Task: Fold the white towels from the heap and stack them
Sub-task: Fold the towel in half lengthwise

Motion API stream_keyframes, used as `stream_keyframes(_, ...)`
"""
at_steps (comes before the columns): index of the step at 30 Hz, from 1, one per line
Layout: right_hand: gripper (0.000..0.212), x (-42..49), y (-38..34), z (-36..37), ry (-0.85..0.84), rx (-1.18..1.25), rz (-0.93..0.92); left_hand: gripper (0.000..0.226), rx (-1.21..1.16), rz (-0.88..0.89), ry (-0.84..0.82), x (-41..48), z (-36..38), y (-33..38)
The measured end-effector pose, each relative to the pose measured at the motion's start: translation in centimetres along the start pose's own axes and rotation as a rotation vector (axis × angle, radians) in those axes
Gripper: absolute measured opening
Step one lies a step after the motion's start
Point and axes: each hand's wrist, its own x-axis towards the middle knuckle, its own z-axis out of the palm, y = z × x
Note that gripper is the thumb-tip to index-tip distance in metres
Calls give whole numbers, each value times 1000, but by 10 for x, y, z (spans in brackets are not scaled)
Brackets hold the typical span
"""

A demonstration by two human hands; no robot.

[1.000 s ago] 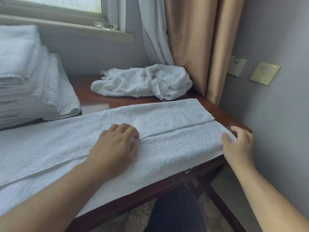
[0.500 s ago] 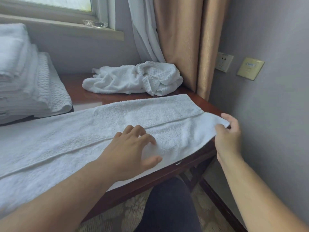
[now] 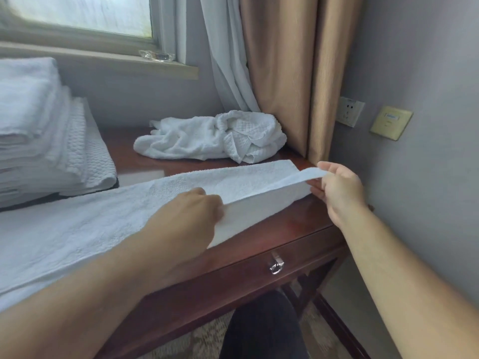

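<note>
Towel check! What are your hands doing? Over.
Left hand grips towel edge, right hand pinches its lifted corner. Heap behind, not in the way.

And here's the dark reddish wooden desk (image 3: 298, 226), top glossy, one drawer (image 3: 305, 251) in its front with a metal ring pull (image 3: 276, 265). Across the near part of the top runs a long white towel (image 3: 103, 224), flat on the left, its right end raised clear of the wood. Far right corner, there's the crumpled heap of white towels (image 3: 212, 137), lying apart from the long one. Over on the far left rises the stack of folded white towels (image 3: 39, 141), waffle-textured pieces low down, close by the long towel's far edge.
</note>
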Motion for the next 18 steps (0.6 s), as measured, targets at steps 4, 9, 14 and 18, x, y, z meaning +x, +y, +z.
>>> stream_keyframes(4,20,12,11,6,-6,-511,-255,22,130,-133,120,29,-7,-13)
stream_keyframes(9,9,33,15,9,177,-942,-557,23,298,-43,105,59,-16,-36)
stream_keyframes(14,11,68,4,22,-5,-985,-598,32,347,38,109,80,-15,-56)
stream_keyframes(18,8,92,5,42,-40,-1013,-504,36,409,85,111,94,-12,-71)
